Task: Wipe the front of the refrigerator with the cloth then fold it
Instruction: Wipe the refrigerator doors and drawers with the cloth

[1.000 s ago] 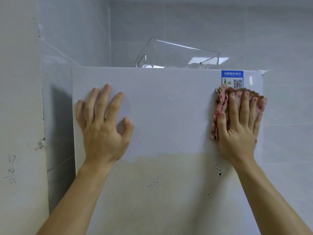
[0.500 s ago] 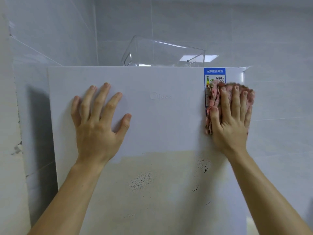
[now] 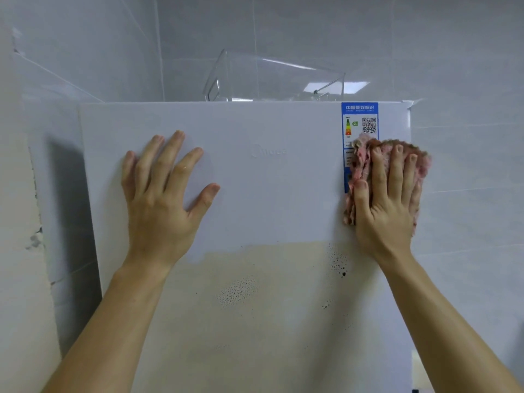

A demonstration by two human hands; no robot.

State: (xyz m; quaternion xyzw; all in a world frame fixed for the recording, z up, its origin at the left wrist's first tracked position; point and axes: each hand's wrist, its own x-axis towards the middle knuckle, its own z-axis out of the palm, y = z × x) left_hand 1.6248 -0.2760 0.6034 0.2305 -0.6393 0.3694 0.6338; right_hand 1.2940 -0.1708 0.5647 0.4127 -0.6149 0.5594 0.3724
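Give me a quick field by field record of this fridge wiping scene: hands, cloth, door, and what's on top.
left hand: flat on the refrigerator door, fingers spread, holding nothing
right hand: straight fingers press the pink cloth against the door's upper right
cloth: bunched, overlapping the lower part of the blue energy label
door surface: white above, yellowish patch with dark specks below
on top: clear plastic container
folding: not yet done
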